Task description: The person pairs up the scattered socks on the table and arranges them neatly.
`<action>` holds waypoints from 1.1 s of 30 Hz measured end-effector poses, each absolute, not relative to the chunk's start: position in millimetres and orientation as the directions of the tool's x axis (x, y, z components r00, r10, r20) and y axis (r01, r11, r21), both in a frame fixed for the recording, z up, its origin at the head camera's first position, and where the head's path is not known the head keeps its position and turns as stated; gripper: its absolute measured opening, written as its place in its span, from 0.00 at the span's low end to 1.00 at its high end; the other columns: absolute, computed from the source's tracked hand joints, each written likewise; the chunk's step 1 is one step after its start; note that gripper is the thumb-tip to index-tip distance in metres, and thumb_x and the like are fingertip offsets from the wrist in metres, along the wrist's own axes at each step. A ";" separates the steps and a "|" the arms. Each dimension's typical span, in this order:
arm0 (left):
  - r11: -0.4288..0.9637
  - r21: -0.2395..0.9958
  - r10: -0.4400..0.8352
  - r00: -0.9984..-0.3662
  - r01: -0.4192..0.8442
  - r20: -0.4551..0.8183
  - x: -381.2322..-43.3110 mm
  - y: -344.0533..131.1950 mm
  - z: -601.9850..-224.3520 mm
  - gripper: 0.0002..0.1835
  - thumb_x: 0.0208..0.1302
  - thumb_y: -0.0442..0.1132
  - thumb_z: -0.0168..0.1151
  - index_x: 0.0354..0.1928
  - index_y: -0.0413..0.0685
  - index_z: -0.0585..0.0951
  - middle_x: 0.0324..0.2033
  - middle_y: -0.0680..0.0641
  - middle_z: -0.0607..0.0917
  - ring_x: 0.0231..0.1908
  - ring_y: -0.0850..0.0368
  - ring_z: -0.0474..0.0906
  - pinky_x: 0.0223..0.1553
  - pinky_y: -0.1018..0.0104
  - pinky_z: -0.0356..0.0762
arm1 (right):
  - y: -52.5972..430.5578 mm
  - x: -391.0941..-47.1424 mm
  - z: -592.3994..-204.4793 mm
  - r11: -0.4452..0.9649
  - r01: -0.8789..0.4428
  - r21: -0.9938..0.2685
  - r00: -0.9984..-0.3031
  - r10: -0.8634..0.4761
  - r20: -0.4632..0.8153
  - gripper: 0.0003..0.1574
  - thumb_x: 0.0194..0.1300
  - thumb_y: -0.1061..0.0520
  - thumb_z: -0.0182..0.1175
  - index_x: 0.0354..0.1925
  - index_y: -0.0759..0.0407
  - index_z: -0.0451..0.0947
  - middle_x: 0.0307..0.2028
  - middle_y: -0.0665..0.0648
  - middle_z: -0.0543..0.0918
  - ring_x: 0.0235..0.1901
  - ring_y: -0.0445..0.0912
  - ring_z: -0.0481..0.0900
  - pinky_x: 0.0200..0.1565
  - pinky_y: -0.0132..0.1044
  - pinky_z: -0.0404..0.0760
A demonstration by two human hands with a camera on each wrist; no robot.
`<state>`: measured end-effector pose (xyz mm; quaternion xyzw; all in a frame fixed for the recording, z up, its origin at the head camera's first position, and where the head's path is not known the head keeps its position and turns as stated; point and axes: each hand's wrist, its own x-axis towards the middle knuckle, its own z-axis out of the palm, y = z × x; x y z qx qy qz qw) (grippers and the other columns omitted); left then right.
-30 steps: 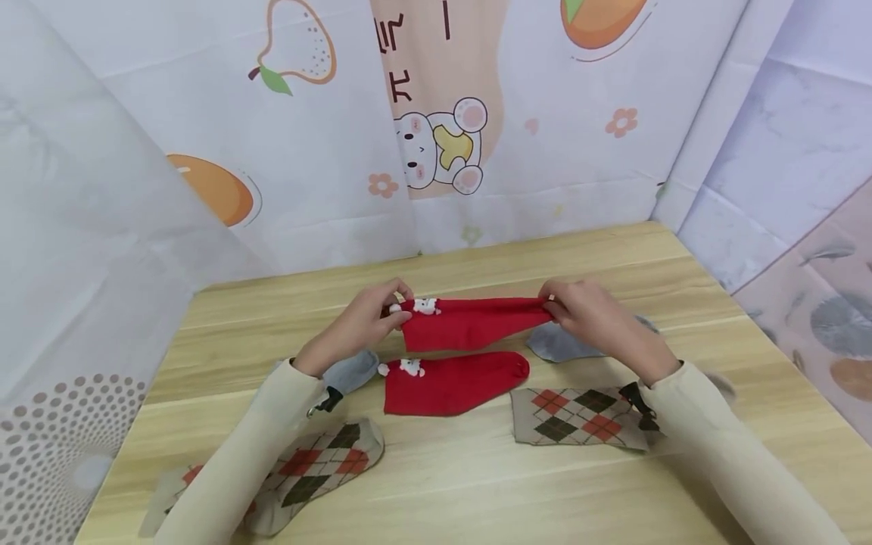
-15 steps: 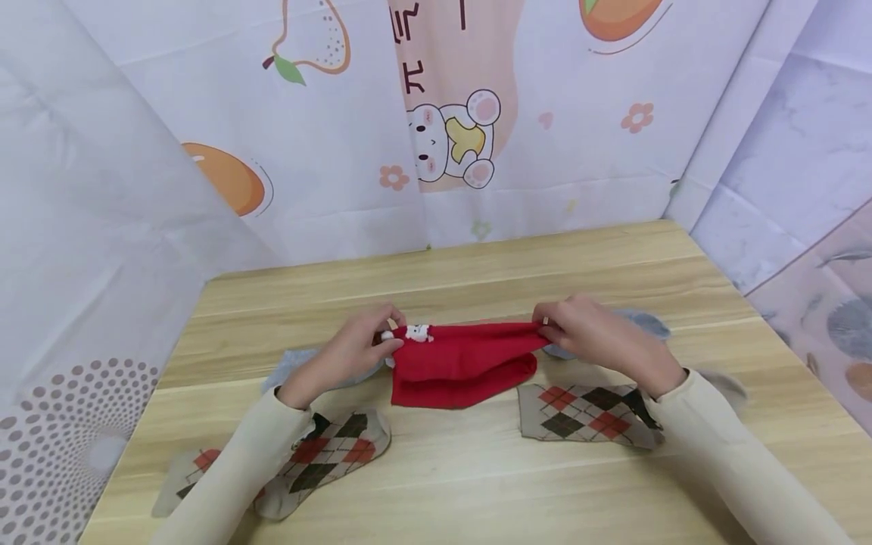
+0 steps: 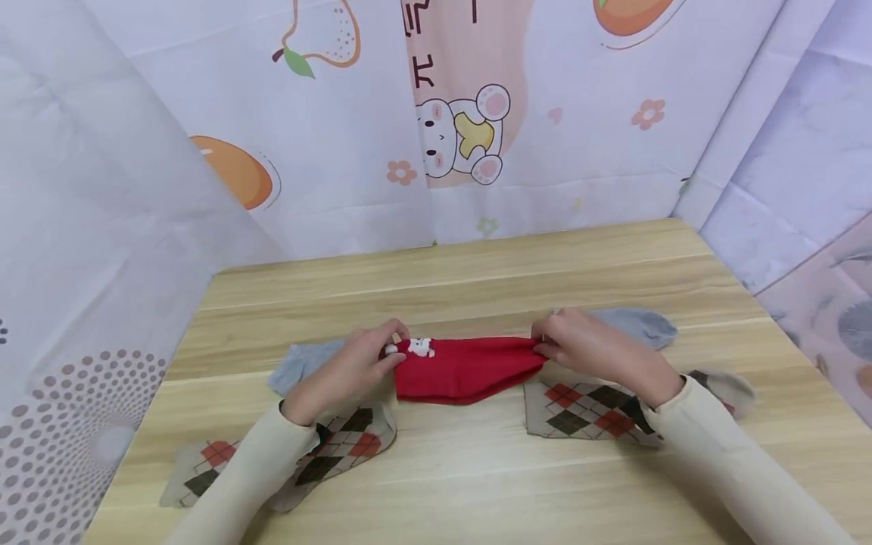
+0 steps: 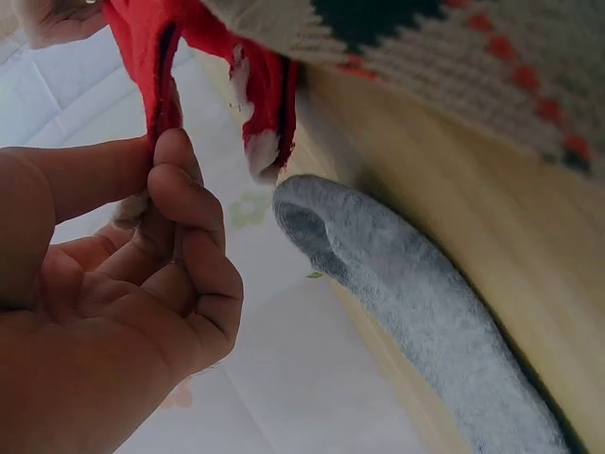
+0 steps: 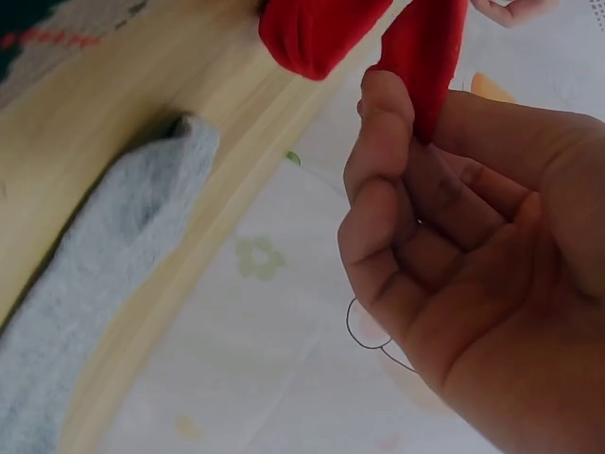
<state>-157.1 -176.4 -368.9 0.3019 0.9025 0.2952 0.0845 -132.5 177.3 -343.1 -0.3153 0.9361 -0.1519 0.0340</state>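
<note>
A red sock (image 3: pixel 470 365) with a white animal figure near its cuff is stretched sideways between both hands. My left hand (image 3: pixel 354 369) pinches its cuff end between thumb and forefinger, while my right hand (image 3: pixel 593 344) pinches the toe end. Under it lies a second red sock (image 5: pixel 317 38), mostly covered in the head view; its toe shows in the right wrist view and its white-trimmed cuff in the left wrist view. In the wrist views the held sock is raised above the lower one.
Grey socks lie behind the hands, one at the left (image 3: pixel 303 362) and one at the right (image 3: pixel 636 325). Argyle socks lie nearer the front, at the left (image 3: pixel 341 446) and right (image 3: pixel 579 409), partly under the forearms. A printed curtain (image 3: pixel 327 182) rises behind the wooden table (image 3: pixel 463 484).
Both hands have lowered the held red sock toward the front, so it now covers nearly all of the second red sock that showed fully before. The head view has shifted slightly.
</note>
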 end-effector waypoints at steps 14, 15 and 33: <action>0.691 0.512 0.600 -0.800 0.511 -0.011 -156.3 -181.2 -379.4 0.15 0.66 0.34 0.66 0.51 0.47 0.75 0.28 0.54 0.78 0.27 0.60 0.72 0.27 0.69 0.76 | 161.3 -136.7 -361.6 0.762 -0.549 -0.343 -0.803 -0.595 -0.036 0.07 0.64 0.64 0.67 0.30 0.56 0.78 0.19 0.44 0.71 0.18 0.36 0.66 0.23 0.30 0.70; 0.694 0.492 0.605 -0.796 0.525 -0.005 -156.5 -181.0 -380.1 0.15 0.65 0.34 0.67 0.51 0.46 0.75 0.26 0.54 0.77 0.26 0.60 0.71 0.26 0.69 0.75 | 161.1 -137.3 -362.7 0.765 -0.547 -0.340 -0.805 -0.592 -0.038 0.07 0.64 0.64 0.67 0.31 0.56 0.78 0.19 0.44 0.72 0.18 0.36 0.66 0.23 0.30 0.71; 0.586 0.071 0.804 -0.590 0.807 0.079 -102.8 -153.1 -362.2 0.23 0.68 0.51 0.63 0.61 0.48 0.78 0.56 0.43 0.79 0.55 0.48 0.76 0.57 0.55 0.77 | 132.6 -88.5 -365.5 0.665 -0.739 -0.108 -0.672 -0.720 0.172 0.28 0.66 0.49 0.66 0.59 0.63 0.79 0.55 0.62 0.81 0.56 0.56 0.77 0.56 0.51 0.78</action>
